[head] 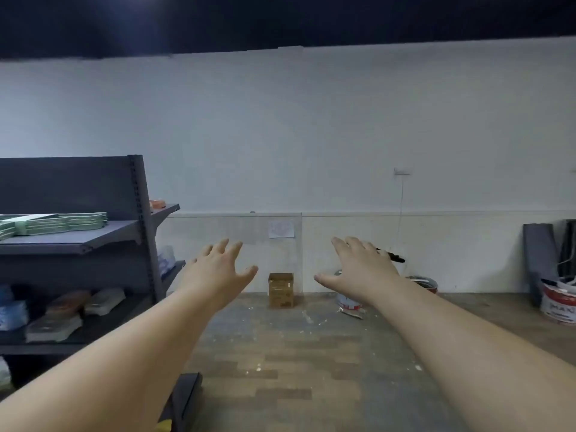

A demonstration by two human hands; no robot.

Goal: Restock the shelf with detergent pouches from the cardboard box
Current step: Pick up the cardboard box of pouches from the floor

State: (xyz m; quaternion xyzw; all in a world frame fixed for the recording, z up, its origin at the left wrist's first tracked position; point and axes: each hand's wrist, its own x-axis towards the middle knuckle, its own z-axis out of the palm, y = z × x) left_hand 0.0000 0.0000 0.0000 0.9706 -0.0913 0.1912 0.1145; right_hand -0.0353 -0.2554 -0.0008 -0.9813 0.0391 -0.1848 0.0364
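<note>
Head view shows your left hand [218, 269] and right hand [361, 269] outstretched with fingers spread, holding nothing, the cardboard box [280, 290] on the floor far beyond and between them, so walk closer before reaching down.

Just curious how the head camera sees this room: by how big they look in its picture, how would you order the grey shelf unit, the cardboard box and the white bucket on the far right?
1. Grey shelf unit, by far the largest.
2. White bucket, though the frame edge cuts it off.
3. Cardboard box, smallest-looking, but it stands farther away by the wall.
</note>
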